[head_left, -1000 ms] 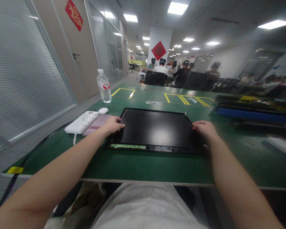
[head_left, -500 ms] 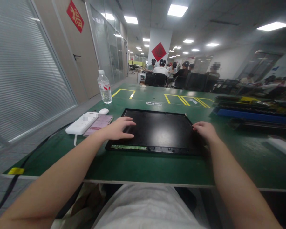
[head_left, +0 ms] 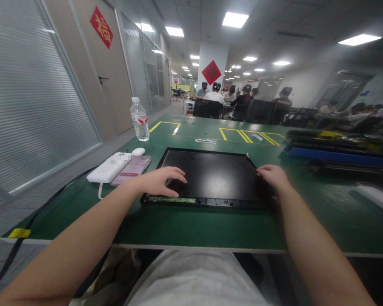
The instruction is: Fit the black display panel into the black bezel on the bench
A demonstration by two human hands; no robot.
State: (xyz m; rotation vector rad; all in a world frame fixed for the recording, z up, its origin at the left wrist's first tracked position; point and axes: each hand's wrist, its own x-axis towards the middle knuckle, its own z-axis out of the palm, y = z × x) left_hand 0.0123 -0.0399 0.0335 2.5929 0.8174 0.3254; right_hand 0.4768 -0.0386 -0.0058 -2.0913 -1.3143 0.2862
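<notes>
A flat black screen panel point(head_left: 210, 170) with a raised rim lies on the green table in front of me. Along its near edge runs a narrow green circuit board point(head_left: 172, 199). My left hand point(head_left: 164, 180) is over the panel's left side, fingers and thumb spread; whether the fingertips touch the surface I cannot tell. At the right edge, the thumb and forefinger of my right hand point(head_left: 272, 176) are pinched on the panel's rim. The other fingers of that hand are curled and partly hidden.
Left of the panel are a phone point(head_left: 130, 170), a white power bank point(head_left: 108, 166) with a cable and a small white case point(head_left: 138, 151). A water bottle point(head_left: 140, 120) stands behind them. Blue and black parts point(head_left: 341, 155) lie at right. People sit in the background.
My left hand has shifted slightly toward the near edge and to the right over the panel. The right hand keeps its pinch at the right rim. The view has tilted slightly.
</notes>
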